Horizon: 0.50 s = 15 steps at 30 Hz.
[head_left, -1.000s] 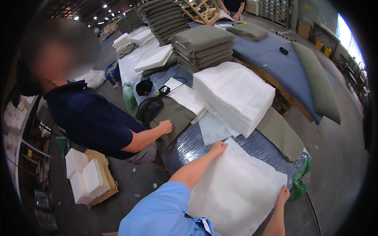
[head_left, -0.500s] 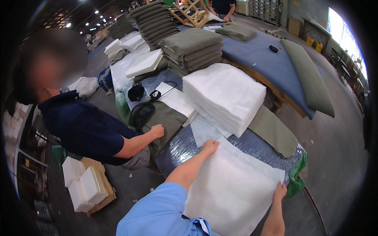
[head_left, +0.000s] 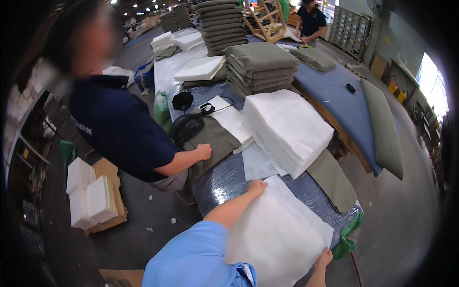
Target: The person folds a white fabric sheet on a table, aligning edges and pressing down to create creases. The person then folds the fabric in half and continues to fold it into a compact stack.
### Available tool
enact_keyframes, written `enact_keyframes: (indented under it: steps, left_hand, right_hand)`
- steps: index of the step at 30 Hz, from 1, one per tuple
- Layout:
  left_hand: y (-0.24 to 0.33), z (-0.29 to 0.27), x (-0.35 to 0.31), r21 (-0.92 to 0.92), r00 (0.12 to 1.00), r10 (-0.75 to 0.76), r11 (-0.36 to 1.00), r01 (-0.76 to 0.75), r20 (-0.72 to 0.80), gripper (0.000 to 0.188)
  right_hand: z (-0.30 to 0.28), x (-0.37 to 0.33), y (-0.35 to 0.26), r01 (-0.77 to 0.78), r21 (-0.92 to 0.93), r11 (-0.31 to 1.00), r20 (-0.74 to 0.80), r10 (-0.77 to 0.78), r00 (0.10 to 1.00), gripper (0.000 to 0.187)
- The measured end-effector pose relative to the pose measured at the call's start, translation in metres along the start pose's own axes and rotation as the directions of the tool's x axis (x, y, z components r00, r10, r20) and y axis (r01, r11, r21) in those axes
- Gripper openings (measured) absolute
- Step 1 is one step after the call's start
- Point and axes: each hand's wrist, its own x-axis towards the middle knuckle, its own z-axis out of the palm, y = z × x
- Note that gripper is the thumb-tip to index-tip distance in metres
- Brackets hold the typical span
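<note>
A white sheet of batting (head_left: 275, 229) spreads in front of me over the near end of the plastic-wrapped table (head_left: 215, 179). My left hand (head_left: 257, 188) is closed on its far left corner, and my right hand (head_left: 324, 257) pinches its right edge near the corner. Just beyond the sheet stands a tall stack of white batting (head_left: 289, 126), with a thin loose piece (head_left: 258, 162) sticking out under its near side. To the right of that stack lies a flat grey-green fabric cover (head_left: 333, 182).
At my left a co-worker in a dark shirt (head_left: 122, 124) rests a fist on grey-green fabric (head_left: 217, 138). Stacked grey-green cushions (head_left: 260, 67) stand farther back. A blue-topped table (head_left: 330, 91) is at right. White foam blocks (head_left: 91, 191) sit on cardboard on the floor.
My view has shifted, so the table and stacks appear farther right and lower. Both my hands keep hold of the batting sheet; the right hand sits lower in the picture.
</note>
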Motion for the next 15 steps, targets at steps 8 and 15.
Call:
enact_keyframes:
  steps: [8, 15]
  left_hand:
    - [-0.037, -0.022, -0.072, -0.006, 0.987, -0.15, 0.989, 0.151, 0.053, 0.058]
    - [-0.079, -0.016, -0.138, -0.027, 0.989, 0.001, 1.0, -0.005, -0.145, 0.047]
  right_hand:
    - [-0.045, -0.049, -0.01, -0.422, 0.095, 0.902, 0.494, 0.325, 0.806, 0.033]
    - [-0.011, -0.121, 0.041, -0.054, 0.226, 0.973, 0.304, -0.018, 0.952, 0.03]
